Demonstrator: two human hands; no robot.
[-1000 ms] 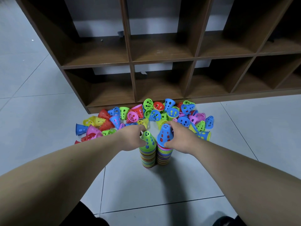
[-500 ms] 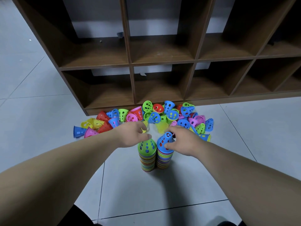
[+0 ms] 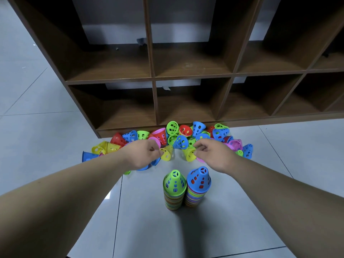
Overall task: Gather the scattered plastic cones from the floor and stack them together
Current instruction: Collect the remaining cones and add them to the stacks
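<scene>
left arm [image 3: 74, 187]: bare, stretched forward from the lower left.
left hand [image 3: 143, 155]: knuckles up, fingers curled, pinched the left yellow cone [image 3: 166, 155].
right arm [image 3: 279, 189]: bare, stretched forward from the lower right.
right hand [image 3: 214, 155]: knuckles up, fingertips pinched the right yellow cone [image 3: 189, 155].

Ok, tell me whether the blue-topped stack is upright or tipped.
Upright: the blue-topped stack stands base-down on the floor, narrow end up, beside the green-topped stack.

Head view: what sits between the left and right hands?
Two cones, in the head view: the left yellow cone pinched by the left hand, the right yellow cone by the right hand. A blue cone lies behind them.
</scene>
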